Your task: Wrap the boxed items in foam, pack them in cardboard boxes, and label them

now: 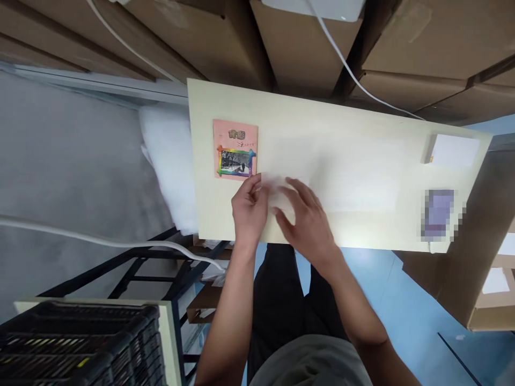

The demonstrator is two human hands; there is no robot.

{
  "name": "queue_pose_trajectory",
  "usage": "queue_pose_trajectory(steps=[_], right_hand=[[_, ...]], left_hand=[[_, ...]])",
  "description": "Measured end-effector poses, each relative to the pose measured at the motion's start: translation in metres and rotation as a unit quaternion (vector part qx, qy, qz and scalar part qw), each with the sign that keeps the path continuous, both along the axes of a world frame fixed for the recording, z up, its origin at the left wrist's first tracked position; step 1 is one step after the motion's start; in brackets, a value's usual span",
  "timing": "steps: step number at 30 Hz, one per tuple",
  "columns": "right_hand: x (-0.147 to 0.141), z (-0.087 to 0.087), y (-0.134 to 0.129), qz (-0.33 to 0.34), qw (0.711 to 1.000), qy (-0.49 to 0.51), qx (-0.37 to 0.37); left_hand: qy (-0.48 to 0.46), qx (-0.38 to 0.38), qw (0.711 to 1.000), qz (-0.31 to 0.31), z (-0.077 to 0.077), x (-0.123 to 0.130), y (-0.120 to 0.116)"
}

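A thin, see-through whitish sheet lies over the middle of the pale tabletop; its exact material I cannot make out. At the sheet's left end, my left hand is closed, thumb and fingers pinched on a blurred bit of it. My right hand hovers just to the right, palm down, with fingers curved and apart beside that end. Just beyond my left hand lies a pink book, cover up, with a rainbow-framed black-and-white picture.
On the table's right end are a white box and a pixelated purple object. Cardboard boxes line the far side, with a white cable hanging before them. A black crate stands at lower left.
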State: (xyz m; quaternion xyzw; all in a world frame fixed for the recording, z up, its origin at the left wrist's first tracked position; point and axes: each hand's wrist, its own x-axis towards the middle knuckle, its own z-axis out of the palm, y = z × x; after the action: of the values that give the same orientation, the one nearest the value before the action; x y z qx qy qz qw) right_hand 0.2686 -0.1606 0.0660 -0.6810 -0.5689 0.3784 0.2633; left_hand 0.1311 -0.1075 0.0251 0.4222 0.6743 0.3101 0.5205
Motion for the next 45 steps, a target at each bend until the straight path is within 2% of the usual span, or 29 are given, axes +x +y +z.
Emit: queue_pose_trajectory(steps=[2, 4, 9, 12, 15, 18, 20, 23, 26, 29, 33, 36, 39, 42, 45], right_hand=[[0.007, -0.012, 0.0, -0.026, 0.999, -0.035, 0.008], [0.014, -0.026, -0.001, -0.041, 0.997, -0.069, 0.012], [0.008, -0.066, -0.012, -0.07, 0.986, -0.148, -0.007], [-0.001, -0.078, -0.018, -0.09, 0.981, -0.171, -0.021], [-0.009, -0.073, -0.016, -0.122, 0.979, -0.164, -0.02], [-0.026, -0.06, -0.003, -0.16, 0.979, -0.123, 0.002], [-0.045, -0.054, 0.013, -0.157, 0.984, -0.083, 0.02], [-0.083, -0.057, 0.039, -0.138, 0.989, -0.055, 0.011], [-0.114, -0.065, 0.059, -0.171, 0.982, -0.073, -0.032], [-0.123, -0.063, 0.062, -0.214, 0.975, -0.056, -0.033], [-0.097, -0.036, 0.038, -0.275, 0.961, 0.019, 0.006], [-0.056, -0.017, 0.012, -0.34, 0.94, 0.013, 0.01], [-0.012, -0.017, -0.008, -0.387, 0.922, -0.029, 0.009], [0.021, -0.035, -0.015, -0.374, 0.925, -0.069, 0.005], [0.038, -0.058, -0.014, -0.335, 0.938, -0.085, 0.009]], left_hand=[[0.038, 0.013, 0.999, -0.013, -0.011, -0.007, 0.005], [0.063, 0.024, 0.997, -0.032, -0.016, -0.008, 0.008], [0.079, 0.036, 0.994, -0.068, -0.012, -0.01, 0.017], [0.138, 0.081, 0.985, -0.057, -0.012, -0.025, 0.028], [0.22, 0.123, 0.966, -0.052, -0.02, -0.049, 0.039], [0.274, 0.118, 0.953, -0.059, -0.032, -0.07, 0.048], [0.283, 0.109, 0.951, -0.06, -0.04, -0.079, 0.054], [0.249, 0.091, 0.962, -0.064, -0.045, -0.087, 0.069], [0.212, 0.035, 0.974, -0.075, -0.032, -0.089, 0.084], [0.164, -0.014, 0.985, -0.06, -0.002, -0.086, 0.087], [-0.023, -0.058, 0.996, -0.06, 0.039, -0.071, 0.065], [-0.145, -0.113, 0.978, -0.102, 0.048, -0.046, 0.041], [-0.175, -0.127, 0.965, -0.146, 0.034, -0.015, 0.021], [-0.093, -0.094, 0.975, -0.178, 0.008, 0.01, 0.01], [0.004, -0.049, 0.984, -0.172, -0.013, 0.023, 0.003]])
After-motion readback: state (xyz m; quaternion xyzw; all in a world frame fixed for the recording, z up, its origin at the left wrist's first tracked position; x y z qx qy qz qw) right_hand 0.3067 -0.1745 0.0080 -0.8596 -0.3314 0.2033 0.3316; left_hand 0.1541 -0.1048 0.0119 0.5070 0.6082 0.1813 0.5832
